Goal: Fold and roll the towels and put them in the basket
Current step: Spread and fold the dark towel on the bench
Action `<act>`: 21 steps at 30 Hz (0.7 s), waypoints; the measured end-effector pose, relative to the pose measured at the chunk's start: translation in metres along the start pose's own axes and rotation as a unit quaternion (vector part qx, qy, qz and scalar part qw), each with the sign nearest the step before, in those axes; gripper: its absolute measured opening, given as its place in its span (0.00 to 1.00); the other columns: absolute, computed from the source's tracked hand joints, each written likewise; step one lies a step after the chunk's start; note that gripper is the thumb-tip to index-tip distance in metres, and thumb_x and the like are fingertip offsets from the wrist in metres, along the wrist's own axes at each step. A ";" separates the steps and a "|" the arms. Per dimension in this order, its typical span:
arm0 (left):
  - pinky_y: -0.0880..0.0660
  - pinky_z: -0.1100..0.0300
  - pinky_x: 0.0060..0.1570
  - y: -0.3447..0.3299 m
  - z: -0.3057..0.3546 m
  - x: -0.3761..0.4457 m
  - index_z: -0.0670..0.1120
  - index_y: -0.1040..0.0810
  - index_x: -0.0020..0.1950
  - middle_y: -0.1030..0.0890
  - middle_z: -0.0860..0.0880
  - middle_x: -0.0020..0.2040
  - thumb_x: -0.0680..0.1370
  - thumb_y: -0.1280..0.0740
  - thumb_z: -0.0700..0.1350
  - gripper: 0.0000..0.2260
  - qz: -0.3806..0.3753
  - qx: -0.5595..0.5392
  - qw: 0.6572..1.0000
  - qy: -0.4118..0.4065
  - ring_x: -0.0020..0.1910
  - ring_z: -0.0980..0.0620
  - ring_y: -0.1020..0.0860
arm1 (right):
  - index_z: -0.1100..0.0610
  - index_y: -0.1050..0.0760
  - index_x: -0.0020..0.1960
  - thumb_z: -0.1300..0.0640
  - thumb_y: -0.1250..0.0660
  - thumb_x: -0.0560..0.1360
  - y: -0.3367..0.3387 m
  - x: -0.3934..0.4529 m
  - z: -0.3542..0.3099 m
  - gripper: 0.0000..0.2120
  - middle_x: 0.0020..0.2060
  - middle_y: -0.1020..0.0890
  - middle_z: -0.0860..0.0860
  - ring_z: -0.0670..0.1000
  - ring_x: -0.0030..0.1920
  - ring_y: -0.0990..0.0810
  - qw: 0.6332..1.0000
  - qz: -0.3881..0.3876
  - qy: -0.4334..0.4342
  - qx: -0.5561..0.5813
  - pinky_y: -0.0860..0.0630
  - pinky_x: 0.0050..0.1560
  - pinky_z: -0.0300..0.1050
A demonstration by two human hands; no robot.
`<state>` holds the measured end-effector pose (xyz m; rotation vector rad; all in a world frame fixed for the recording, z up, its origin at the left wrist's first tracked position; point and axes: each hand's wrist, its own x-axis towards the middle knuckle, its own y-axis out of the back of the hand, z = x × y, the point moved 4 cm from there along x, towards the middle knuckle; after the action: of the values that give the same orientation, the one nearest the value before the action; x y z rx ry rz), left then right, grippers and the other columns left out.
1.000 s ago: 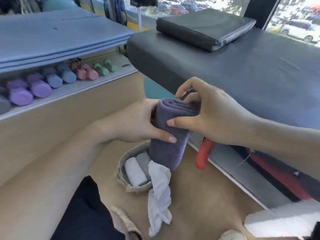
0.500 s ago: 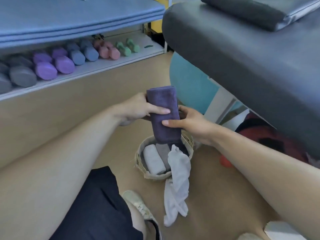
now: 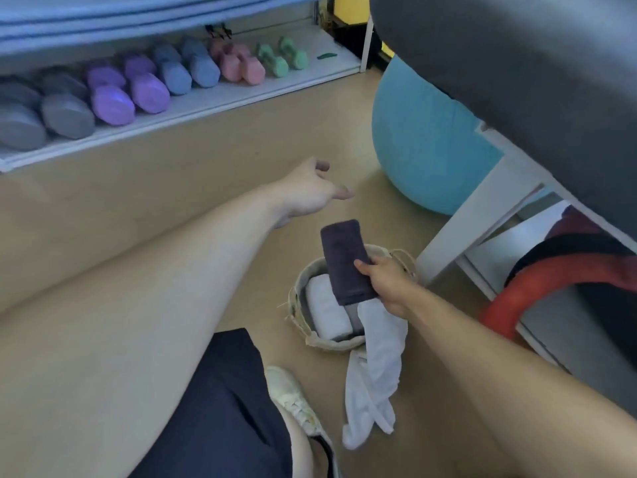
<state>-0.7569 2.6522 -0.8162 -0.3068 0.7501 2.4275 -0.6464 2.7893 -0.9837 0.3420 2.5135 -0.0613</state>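
Observation:
My right hand [image 3: 386,281] grips a rolled dark purple towel [image 3: 344,260] and holds it just over the woven basket [image 3: 299,313] on the floor. Inside the basket lies a rolled white towel [image 3: 325,312], with a grey roll [image 3: 355,317] beside it, mostly hidden. A loose white towel [image 3: 375,374] hangs from the basket's near rim down onto the floor. My left hand [image 3: 310,191] hovers apart, up and to the left of the basket, fingers spread and holding nothing.
A low white shelf [image 3: 206,101] with several coloured dumbbells [image 3: 144,88] runs along the left. A teal exercise ball [image 3: 424,146] sits behind the basket. The dark padded table [image 3: 517,63] on white legs [image 3: 475,215] overhangs at right, red gear [image 3: 537,288] beneath. My shoe [image 3: 293,395] is near the basket.
My left hand has let go of the purple roll and drawn away to the upper left. My right hand alone has lowered the roll to the basket. The view tilted downward.

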 end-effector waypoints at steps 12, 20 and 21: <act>0.34 0.61 0.56 -0.022 0.006 0.017 0.48 0.35 0.77 0.29 0.47 0.73 0.76 0.26 0.52 0.33 0.000 0.077 0.997 -0.005 0.69 0.46 0.28 | 0.53 0.36 0.76 0.57 0.43 0.85 -0.041 0.046 0.106 0.20 0.68 0.25 0.54 0.54 0.61 0.25 0.986 0.023 -0.116 -0.115 0.25 0.63 0.50; 0.35 0.61 0.56 -0.022 0.012 0.014 0.48 0.35 0.78 0.30 0.47 0.74 0.76 0.26 0.54 0.33 0.003 0.115 0.993 -0.010 0.71 0.45 0.30 | 0.60 0.33 0.74 0.54 0.43 0.85 -0.039 0.054 0.096 0.20 0.69 0.25 0.59 0.59 0.67 0.25 0.909 0.030 -0.048 -0.413 0.29 0.69 0.53; 0.35 0.61 0.57 -0.022 0.012 0.013 0.48 0.35 0.78 0.30 0.47 0.75 0.76 0.26 0.54 0.33 0.003 0.118 0.993 -0.011 0.71 0.45 0.30 | 0.60 0.37 0.77 0.53 0.43 0.84 -0.040 0.052 0.093 0.23 0.73 0.29 0.59 0.59 0.71 0.29 0.884 0.066 -0.002 -0.463 0.31 0.72 0.52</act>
<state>-0.7550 2.6804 -0.8211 -0.1834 1.0175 2.3126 -0.6455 2.7518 -1.0908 0.1005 2.1949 1.1460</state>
